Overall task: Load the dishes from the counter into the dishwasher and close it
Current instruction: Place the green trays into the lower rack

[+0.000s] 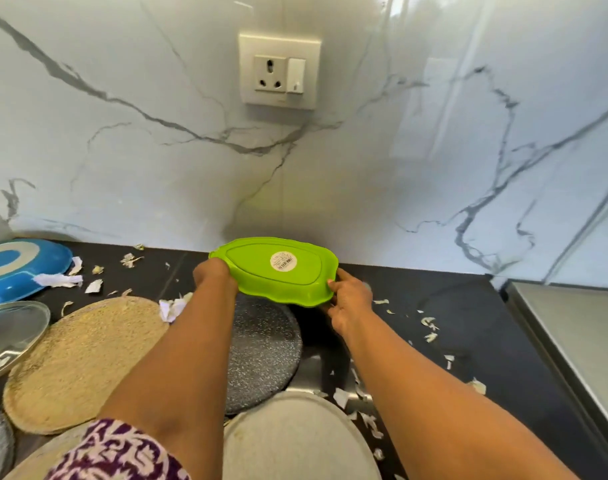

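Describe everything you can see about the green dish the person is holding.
The green dish is bright lime, looks like plastic, oblong with a wavy scalloped rim. It is turned underside toward the camera, showing a raised oval base with a round white barcode sticker. It is tilted and held above the dark counter near the marble wall. The left hand grips its left end and the right hand grips its right end. Its inside is hidden.

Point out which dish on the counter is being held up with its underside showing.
The green scalloped tray, gripped at its ends by the left hand and right hand. Its white barcode sticker faces the camera.
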